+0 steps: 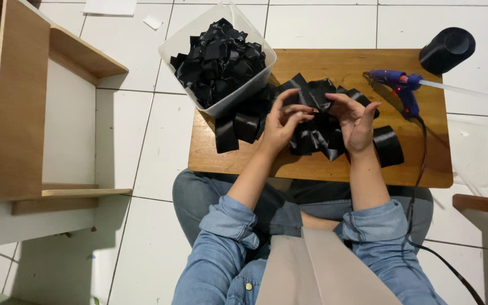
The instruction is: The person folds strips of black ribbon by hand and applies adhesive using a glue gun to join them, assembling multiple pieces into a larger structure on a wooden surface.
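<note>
Hands [317, 121] around black ribbon piece [312, 96]

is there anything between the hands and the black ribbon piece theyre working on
Nothing visible. The left hand and right hand both touch the folded black ribbon piece directly, above the wooden board. The glue gun lies off to the right, apart from them.

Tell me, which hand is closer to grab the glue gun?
Probably the right hand. The blue glue gun lies on the wooden board just beyond it, while the left hand is farther away, fingering the black ribbon.
</note>
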